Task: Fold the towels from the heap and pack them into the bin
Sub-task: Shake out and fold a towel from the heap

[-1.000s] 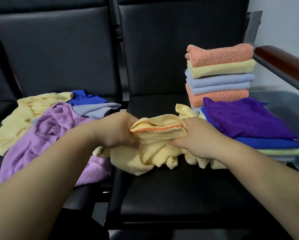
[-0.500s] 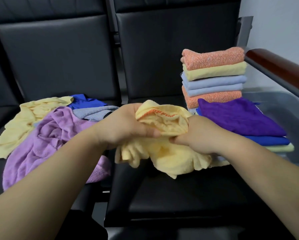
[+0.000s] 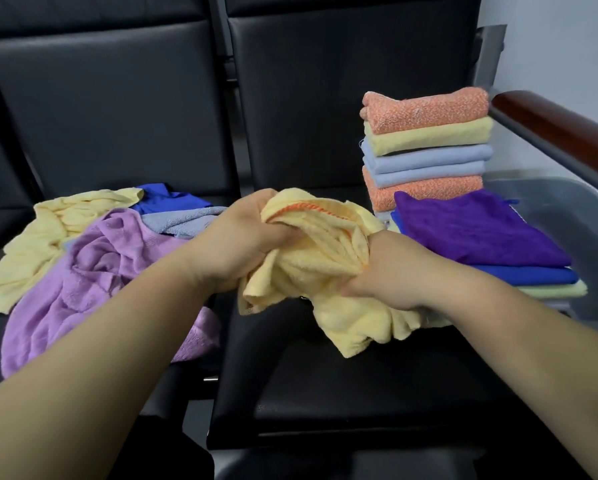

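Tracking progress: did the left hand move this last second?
Yes: left hand, gripping the yellow towel, moved right, nearer the tall stack of folded towels.

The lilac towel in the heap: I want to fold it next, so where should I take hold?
Once the yellow towel is down, grip the lilac towel by its near hem, from the front, with the left hand. That edge lies free nearest you; its far side is bunched against other towels.
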A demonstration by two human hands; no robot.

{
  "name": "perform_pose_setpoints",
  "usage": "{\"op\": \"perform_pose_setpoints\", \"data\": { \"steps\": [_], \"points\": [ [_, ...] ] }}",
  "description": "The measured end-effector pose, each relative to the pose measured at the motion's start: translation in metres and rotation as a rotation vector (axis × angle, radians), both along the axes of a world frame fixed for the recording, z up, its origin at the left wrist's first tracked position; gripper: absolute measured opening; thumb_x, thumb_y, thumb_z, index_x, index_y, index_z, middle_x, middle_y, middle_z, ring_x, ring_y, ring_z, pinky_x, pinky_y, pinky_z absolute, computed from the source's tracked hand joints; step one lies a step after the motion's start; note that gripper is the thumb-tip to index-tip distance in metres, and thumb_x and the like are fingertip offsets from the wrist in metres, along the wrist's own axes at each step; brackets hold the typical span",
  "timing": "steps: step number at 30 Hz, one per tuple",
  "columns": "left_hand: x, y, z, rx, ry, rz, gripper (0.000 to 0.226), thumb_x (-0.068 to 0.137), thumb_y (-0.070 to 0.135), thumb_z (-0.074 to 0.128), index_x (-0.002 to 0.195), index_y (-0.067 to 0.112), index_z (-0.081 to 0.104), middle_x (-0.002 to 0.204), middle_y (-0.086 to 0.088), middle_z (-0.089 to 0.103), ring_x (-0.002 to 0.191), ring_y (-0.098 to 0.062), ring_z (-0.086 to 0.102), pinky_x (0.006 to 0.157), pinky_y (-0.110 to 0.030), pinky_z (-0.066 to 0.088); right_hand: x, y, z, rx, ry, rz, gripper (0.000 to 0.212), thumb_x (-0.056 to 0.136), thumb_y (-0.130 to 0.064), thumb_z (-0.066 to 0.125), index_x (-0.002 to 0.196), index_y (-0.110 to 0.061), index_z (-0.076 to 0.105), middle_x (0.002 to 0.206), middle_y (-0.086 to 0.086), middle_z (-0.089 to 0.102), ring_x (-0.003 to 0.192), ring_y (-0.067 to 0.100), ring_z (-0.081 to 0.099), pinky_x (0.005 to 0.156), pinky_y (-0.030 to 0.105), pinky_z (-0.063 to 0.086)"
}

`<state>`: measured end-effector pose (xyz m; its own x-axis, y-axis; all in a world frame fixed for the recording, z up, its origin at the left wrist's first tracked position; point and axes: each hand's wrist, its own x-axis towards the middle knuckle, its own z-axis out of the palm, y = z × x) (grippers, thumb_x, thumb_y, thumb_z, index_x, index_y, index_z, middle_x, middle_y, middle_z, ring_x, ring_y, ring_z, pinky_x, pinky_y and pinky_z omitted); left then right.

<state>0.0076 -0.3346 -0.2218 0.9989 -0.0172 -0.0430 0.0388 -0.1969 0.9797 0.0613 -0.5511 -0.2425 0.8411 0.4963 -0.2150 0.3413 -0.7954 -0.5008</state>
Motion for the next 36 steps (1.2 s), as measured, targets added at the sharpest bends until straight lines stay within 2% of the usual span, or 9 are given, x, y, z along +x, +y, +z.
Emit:
{"op": "perform_pose_setpoints", "data": {
  "steps": [6, 10, 13, 16, 22, 24, 28, 32, 36],
  "points": [
    [-0.004, 0.012, 0.001, 0.825, 0.079, -0.137, 0.021, 0.076, 0.025, 0.087, 0.084, 0.019, 0.069, 0.074, 0.005, 0.073, 0.064, -0.005, 0.065, 0.063, -0.024, 0.051, 0.009, -0.012, 0.005, 0.351, 0.107, -0.125, 0.018, 0.085, -0.033, 0.078, 0.1, -0.024, 0.075, 0.1, 0.0, 0.076, 0.097, 0.018, 0.071, 0.09, 0.046, 0.059],
    [-0.005, 0.016, 0.0, 0.387, 0.087, -0.018, 0.012, 0.092, 0.014, 0.071, 0.101, 0.009, 0.065, 0.075, -0.016, 0.075, 0.059, -0.033, 0.07, 0.043, -0.028, 0.05, 0.003, -0.011, 0.009, 0.567, 0.226, -0.057, 0.028, 0.082, -0.024, 0.085, 0.109, -0.026, 0.076, 0.104, -0.008, 0.079, 0.1, 0.01, 0.074, 0.098, 0.044, 0.058],
    [-0.001, 0.018, 0.003, 0.04, -0.044, 0.11, 0.034, 0.08, 0.006, 0.065, 0.114, 0.003, 0.064, 0.096, -0.02, 0.074, 0.08, -0.037, 0.071, 0.069, -0.046, 0.057, 0.003, -0.009, 0.012, 0.331, 0.159, 0.026, 0.048, 0.071, -0.039, 0.092, 0.112, -0.032, 0.068, 0.107, -0.012, 0.075, 0.102, 0.009, 0.07, 0.092, 0.034, 0.058],
    [-0.005, 0.009, 0.009, -0.074, -0.058, -0.034, 0.037, 0.079, 0.0, 0.073, 0.115, 0.005, 0.067, 0.109, -0.018, 0.073, 0.096, -0.029, 0.072, 0.084, -0.044, 0.059, -0.002, -0.001, 0.012, 0.066, -0.007, 0.042, 0.023, 0.082, -0.032, 0.083, 0.087, -0.031, 0.06, 0.087, -0.01, 0.067, 0.084, 0.013, 0.067, 0.066, 0.025, 0.05],
    [-0.007, 0.012, 0.005, 0.857, 0.114, -0.143, 0.023, 0.074, 0.023, 0.088, 0.072, 0.018, 0.065, 0.065, 0.003, 0.07, 0.055, -0.007, 0.059, 0.055, -0.024, 0.048, 0.013, -0.005, 0.008, 0.366, 0.073, -0.112, 0.01, 0.086, -0.022, 0.075, 0.092, -0.015, 0.074, 0.091, 0.005, 0.076, 0.092, 0.024, 0.073, 0.079, 0.036, 0.056],
    [-0.006, 0.014, 0.003, 0.703, 0.127, -0.067, 0.019, 0.083, 0.02, 0.081, 0.073, 0.016, 0.066, 0.062, 0.003, 0.071, 0.051, -0.009, 0.062, 0.047, -0.023, 0.047, 0.011, -0.007, 0.011, 0.535, 0.2, -0.102, 0.012, 0.088, -0.018, 0.077, 0.1, -0.02, 0.076, 0.097, -0.001, 0.079, 0.094, 0.016, 0.075, 0.086, 0.037, 0.06],
    [-0.004, 0.021, 0.007, 0.173, 0.019, 0.102, 0.016, 0.081, 0.009, 0.071, 0.094, 0.001, 0.065, 0.066, -0.027, 0.067, 0.051, -0.048, 0.059, 0.042, -0.032, 0.046, 0.012, -0.009, 0.011, 0.638, 0.342, 0.016, 0.042, 0.08, -0.023, 0.089, 0.119, -0.025, 0.074, 0.111, -0.006, 0.079, 0.106, 0.013, 0.074, 0.098, 0.04, 0.057],
    [-0.001, 0.01, 0.005, -0.16, -0.06, 0.115, 0.019, 0.077, 0.004, 0.062, 0.094, 0.005, 0.069, 0.078, -0.009, 0.072, 0.071, -0.025, 0.07, 0.059, -0.032, 0.056, 0.003, -0.004, 0.012, 0.22, 0.106, 0.057, 0.032, 0.075, -0.026, 0.091, 0.093, -0.032, 0.065, 0.094, -0.012, 0.072, 0.09, 0.005, 0.068, 0.076, 0.021, 0.054],
    [-0.005, 0.008, 0.008, -0.023, -0.023, -0.038, 0.029, 0.08, 0.002, 0.079, 0.107, 0.007, 0.07, 0.089, -0.009, 0.076, 0.072, -0.024, 0.072, 0.061, -0.036, 0.06, 0.012, -0.003, 0.011, 0.027, -0.197, -0.02, 0.017, 0.084, -0.019, 0.07, 0.073, -0.025, 0.058, 0.075, -0.005, 0.064, 0.073, 0.02, 0.062, 0.056, 0.03, 0.043]
  ]
}}
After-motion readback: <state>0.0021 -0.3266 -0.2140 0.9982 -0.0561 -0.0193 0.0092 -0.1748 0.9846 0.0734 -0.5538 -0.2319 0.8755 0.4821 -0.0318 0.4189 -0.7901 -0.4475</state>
